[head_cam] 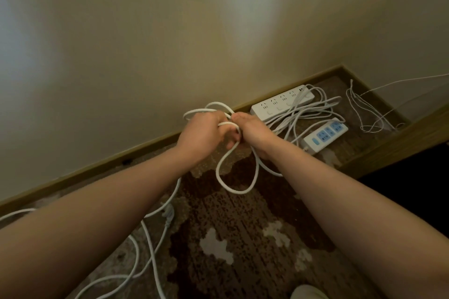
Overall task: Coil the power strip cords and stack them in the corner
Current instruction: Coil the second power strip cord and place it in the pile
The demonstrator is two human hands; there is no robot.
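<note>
Head camera looks down along two bare forearms to a carpeted floor that runs into a wall corner [342,67]. Well short of that corner, raised above the carpet [243,238], the left hand [202,137] and the right hand [251,135] meet, both closed around the same white cord [237,177]. The left hand's fingers are curled tight over a small bundle of loops that pokes out above its knuckles; the right hand pinches the cord just beside it, fingers folded in. One long loop hangs below the two hands, and the loose rest of the cord trails away from the corner, down across the carpet under the left forearm, where it lies in slack curves.

Near the corner, against the skirting, a white power strip [281,103] lies with its own cord piled loosely over and beside it. A second, blue-faced power strip [325,137] lies just on the near side of that pile. A thin white wire [364,114] lies closest to the corner.

The coil in hand looks only partly wound. The main risk appears to be the hanging loop growing uneven or slipping free of the left hand's bundle as more cord is drawn up, which would undo the coil. The trailing slack could also snag or kink on itself as it is drawn up. The loose pile by the white strip may tangle with anything stacked on it.
</note>
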